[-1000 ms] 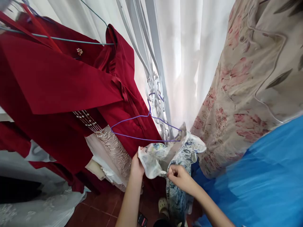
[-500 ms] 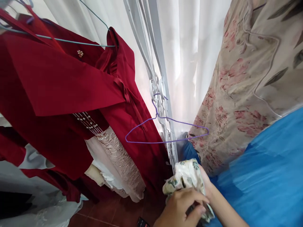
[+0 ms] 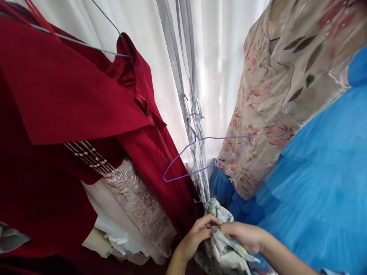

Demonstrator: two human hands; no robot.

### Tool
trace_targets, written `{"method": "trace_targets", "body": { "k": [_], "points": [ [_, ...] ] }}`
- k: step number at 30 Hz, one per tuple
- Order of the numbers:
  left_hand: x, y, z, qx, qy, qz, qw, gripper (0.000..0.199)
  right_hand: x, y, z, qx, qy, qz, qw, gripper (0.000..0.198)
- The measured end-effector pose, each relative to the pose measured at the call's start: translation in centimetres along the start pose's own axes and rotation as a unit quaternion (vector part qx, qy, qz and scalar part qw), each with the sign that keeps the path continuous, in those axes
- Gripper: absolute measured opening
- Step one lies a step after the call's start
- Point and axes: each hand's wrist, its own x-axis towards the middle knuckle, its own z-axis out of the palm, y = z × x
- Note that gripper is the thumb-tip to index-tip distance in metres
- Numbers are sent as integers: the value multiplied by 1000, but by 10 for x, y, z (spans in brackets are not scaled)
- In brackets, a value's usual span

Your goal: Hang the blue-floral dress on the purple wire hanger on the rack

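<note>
Low in the view, my left hand [image 3: 197, 236] and my right hand [image 3: 243, 235] come together on a bunched, light patterned garment [image 3: 226, 258]. The fingers of both hands are closed on its cloth, with the fingertips close to each other. Folds of fabric stick up above the hands and hang down below them. The garment's full shape is hidden by the bunching. Just beyond, an empty purple wire hanger [image 3: 206, 168] hangs tilted from a chain of white hangers [image 3: 197, 133].
Red garments [image 3: 86, 95] and a beige beaded dress [image 3: 137, 206] hang at the left. To the right hang a beige floral dress [image 3: 266, 95] and a blue tulle dress [image 3: 315, 183]. A white curtain [image 3: 226, 57] covers the back, behind grey metal poles [image 3: 173, 46].
My left hand has shifted left, and both hands now pinch the cloth side by side. The garment hangs lower and looser. The purple hanger has tilted, and the view has moved somewhat.
</note>
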Motion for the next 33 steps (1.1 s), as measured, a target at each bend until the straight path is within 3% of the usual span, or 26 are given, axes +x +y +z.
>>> {"method": "trace_targets", "body": {
  "k": [3,6,8,10,16,19,22,25,28,30,33],
  "points": [
    [-13,-32,-9,-10,12,-37,999,35,-15,-1,-3,-77,44,-43,995,10],
    [-27,-41,-25,96,63,-31,993,33,-40,-16,-3,-187,-7,-106,977,23],
    [-38,-28,-43,169,110,-16,979,34,-57,-29,0,-271,-66,-136,951,29],
    [-51,-6,-65,208,135,15,969,32,-70,-44,1,-334,-81,-167,924,31],
    [-75,70,-113,124,129,84,980,25,-82,-91,-22,-382,138,-313,858,26],
    [-67,97,-117,121,177,142,966,24,-69,-116,-35,-378,212,-407,804,53],
    [-50,115,-115,109,201,205,952,24,-47,-139,-42,-427,270,-442,742,71],
    [-29,126,-117,21,213,248,945,20,-26,-157,-47,-491,309,-440,686,64],
    [-3,129,-130,59,287,266,918,17,-15,-167,-52,-552,321,-431,637,36],
    [17,129,-144,130,350,284,883,18,-12,-170,-55,-585,305,-417,625,39],
    [45,127,-161,185,400,291,849,18,-10,-169,-60,-590,274,-414,636,44]
  ]
}}
